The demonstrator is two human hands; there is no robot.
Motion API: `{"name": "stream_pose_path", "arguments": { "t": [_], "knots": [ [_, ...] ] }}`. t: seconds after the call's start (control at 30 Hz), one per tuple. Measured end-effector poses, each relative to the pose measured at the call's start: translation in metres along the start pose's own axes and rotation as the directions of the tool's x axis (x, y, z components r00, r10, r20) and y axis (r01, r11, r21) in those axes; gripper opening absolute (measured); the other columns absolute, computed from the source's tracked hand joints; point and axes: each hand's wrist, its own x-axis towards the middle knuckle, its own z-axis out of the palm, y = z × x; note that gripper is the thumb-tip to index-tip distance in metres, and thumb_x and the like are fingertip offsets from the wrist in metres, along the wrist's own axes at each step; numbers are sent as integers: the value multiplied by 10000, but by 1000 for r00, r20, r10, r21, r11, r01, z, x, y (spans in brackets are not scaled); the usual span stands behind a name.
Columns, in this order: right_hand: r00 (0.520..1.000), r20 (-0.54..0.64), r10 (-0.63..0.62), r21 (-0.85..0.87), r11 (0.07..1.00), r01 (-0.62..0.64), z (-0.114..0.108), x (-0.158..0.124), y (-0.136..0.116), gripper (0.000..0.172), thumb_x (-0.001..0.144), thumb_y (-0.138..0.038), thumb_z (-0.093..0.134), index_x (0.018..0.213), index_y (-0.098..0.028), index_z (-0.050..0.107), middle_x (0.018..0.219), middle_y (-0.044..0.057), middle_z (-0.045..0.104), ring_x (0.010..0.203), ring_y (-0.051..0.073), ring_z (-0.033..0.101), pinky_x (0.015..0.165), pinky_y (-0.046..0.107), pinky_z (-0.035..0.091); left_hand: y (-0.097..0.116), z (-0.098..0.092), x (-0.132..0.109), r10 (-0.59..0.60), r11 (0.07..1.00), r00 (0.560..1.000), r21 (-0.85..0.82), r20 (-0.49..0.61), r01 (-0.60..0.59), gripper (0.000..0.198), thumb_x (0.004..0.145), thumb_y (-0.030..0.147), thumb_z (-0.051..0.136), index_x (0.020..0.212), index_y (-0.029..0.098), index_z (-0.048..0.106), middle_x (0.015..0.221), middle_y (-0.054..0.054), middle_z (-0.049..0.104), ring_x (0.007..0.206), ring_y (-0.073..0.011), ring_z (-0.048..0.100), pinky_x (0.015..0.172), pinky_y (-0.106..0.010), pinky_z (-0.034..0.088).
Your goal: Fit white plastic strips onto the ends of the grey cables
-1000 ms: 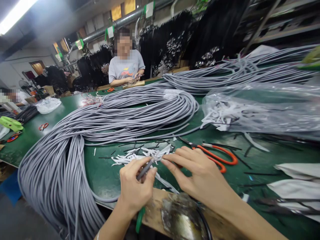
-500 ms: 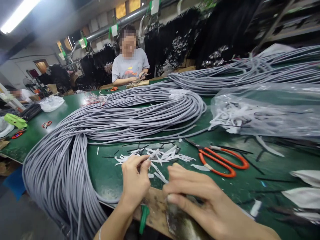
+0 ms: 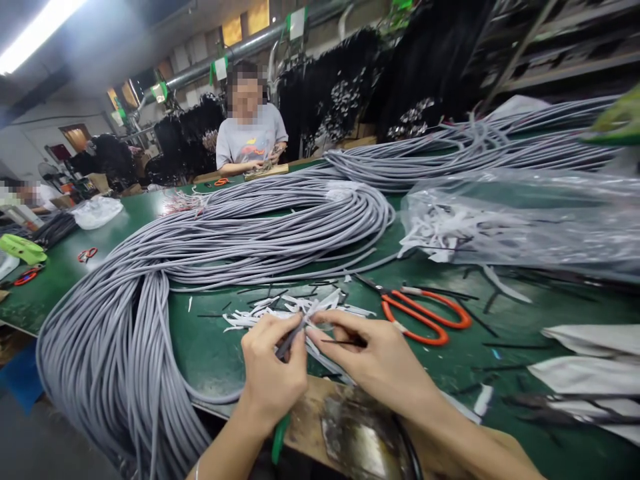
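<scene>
My left hand [image 3: 273,367] is closed around a short end of grey cable [image 3: 289,344], thumb and forefinger pinching it near the tip. My right hand [image 3: 383,353] meets it there, its fingertips pinched on the pale, frayed-looking end of the cable. A thin black strip [image 3: 337,342] shows against the right fingers; whether they grip it is unclear. Beneath and behind both hands lies a scatter of white strips [image 3: 250,319]. Orange-handled scissors [image 3: 425,313] rest on the green table [image 3: 210,363], beyond my right hand.
A large bundle of grey cables [image 3: 240,233] curves across the table and hangs over its near left edge. A clear plastic bag [image 3: 500,220] of white scraps lies at right, with pliers [image 3: 550,403] nearer. A worn metal piece [image 3: 365,433] sits at the front edge. A co-worker [image 3: 250,137] sits opposite.
My right hand has risen from the metal piece at the table edge to the cable end in my left hand. The whole view has shifted slightly.
</scene>
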Motion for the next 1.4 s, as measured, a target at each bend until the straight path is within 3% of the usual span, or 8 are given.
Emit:
{"name": "stream_pose_path", "arguments": {
  "t": [0.17, 0.43, 0.57, 0.67, 0.73, 0.93, 1.1, 1.4],
  "knots": [
    [999, -3, -35, -36, 999, 35, -2, 0, 3, 260, 715, -337, 503, 677, -138, 666, 417, -50, 368, 378, 96, 334, 377, 223, 298, -2, 0, 0, -38, 997, 999, -64, 13, 39, 195, 758, 115, 547, 858, 122, 714, 705, -80, 674, 614, -156, 582, 539, -235, 460],
    [982, 11, -187, -80, 979, 187, -3, -4, -1, 251, 784, -280, 459, 662, -163, 645, 407, -46, 399, 355, 86, 352, 349, 207, 283, 1, 4, 4, -422, 865, 902, -258, 90, 431, 202, 689, 313, 667, 644, 116, 658, 528, 0, 565, 452, -82, 449, 424, -182, 358],
    [978, 28, -205, -71, 976, 207, -4, -6, 0, 247, 796, -275, 465, 664, -164, 642, 403, -52, 381, 347, 84, 335, 341, 208, 274, 4, 4, 6, -405, 867, 909, -276, 96, 415, 169, 688, 291, 661, 706, 126, 692, 483, 33, 494, 423, -61, 374, 387, -169, 299],
    [970, 60, -237, -78, 967, 241, -4, -5, 3, 252, 804, -246, 456, 678, -165, 659, 403, -56, 371, 346, 86, 334, 351, 209, 283, 5, 4, 9, -380, 871, 918, -291, 114, 396, 202, 700, 245, 631, 848, 147, 729, 599, -12, 608, 481, -83, 471, 420, -169, 368],
    [965, 52, -258, -87, 961, 262, -4, -5, 5, 246, 813, -236, 461, 697, -163, 666, 404, -57, 376, 346, 85, 339, 352, 210, 280, 6, 4, 11, -392, 851, 913, -331, 114, 407, 189, 687, 258, 636, 790, 135, 737, 665, -49, 654, 508, -104, 533, 433, -183, 413],
    [940, 74, -334, -93, 936, 340, -6, -6, 0, 236, 842, -210, 465, 713, -163, 657, 421, -53, 431, 341, 78, 353, 338, 202, 269, 6, 2, 19, -508, 595, 817, -575, 272, 561, 243, 582, 343, 708, 566, 103, 670, 403, 7, 533, 288, -74, 430, 290, -175, 301],
    [925, 107, -365, -104, 921, 376, -11, -7, -9, 234, 839, -192, 463, 691, -159, 642, 409, -55, 426, 335, 72, 360, 339, 187, 280, 5, 0, 19, -538, 434, 756, -647, 372, 627, 263, 565, 346, 702, 522, 99, 625, 402, 6, 540, 251, -55, 414, 264, -158, 276],
    [973, 109, -205, -5, 978, 207, -7, -8, -3, 205, 821, -261, 479, 738, -157, 635, 447, -67, 324, 363, 75, 303, 358, 193, 270, 5, 1, 20, -544, 364, 664, -569, 512, 737, 488, 512, 566, 714, 612, 138, 501, 353, 65, 482, 196, -7, 280, 218, -126, 171]
  ]
}}
